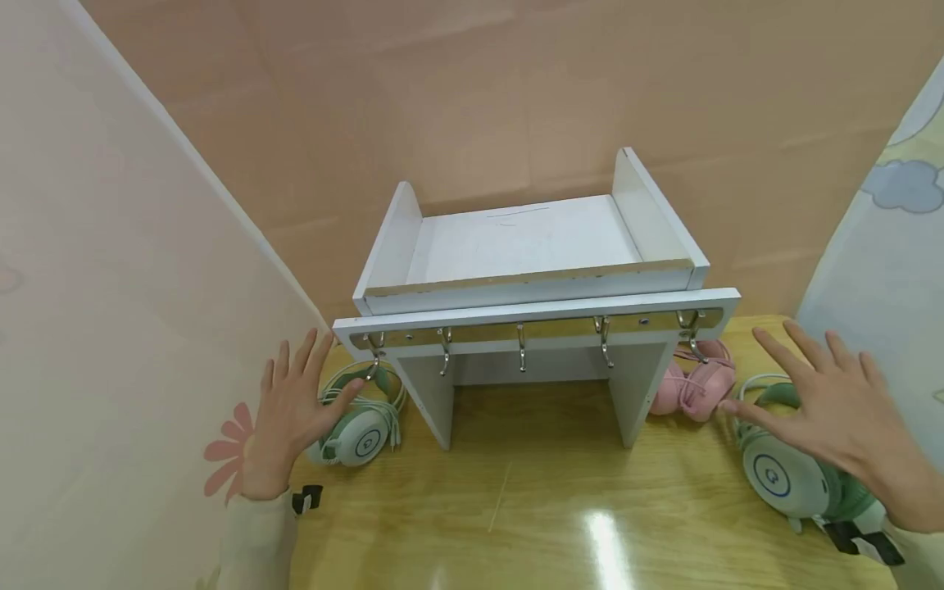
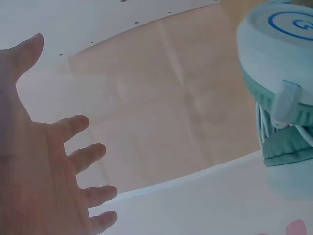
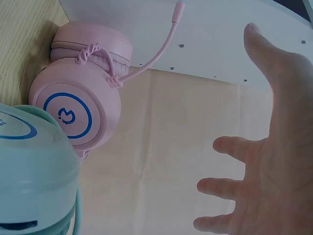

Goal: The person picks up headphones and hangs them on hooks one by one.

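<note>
My left hand [image 1: 293, 403] is spread with straight fingers, holding nothing, above and beside a green-and-white headset [image 1: 363, 434] with its cable bundled round it. On the other side my right hand [image 1: 841, 410] is likewise spread and holds nothing. Below it lies a second green-and-white headset [image 1: 785, 475], partly covered by the hand in the head view. A pink headset [image 3: 73, 115] with a microphone boom lies next to that one, close to the rack's side. Between the hands stands a white rack [image 1: 538, 305] with a row of metal hooks [image 1: 522, 347] along its front.
The rack has an upper tray [image 1: 516, 242] with raised sides and two leg panels on the wooden table [image 1: 509, 500]. Brown paper [image 1: 472, 98] covers the back. A pale panel [image 1: 133, 246] rises at the left, and a patterned one [image 1: 885, 238] at the right.
</note>
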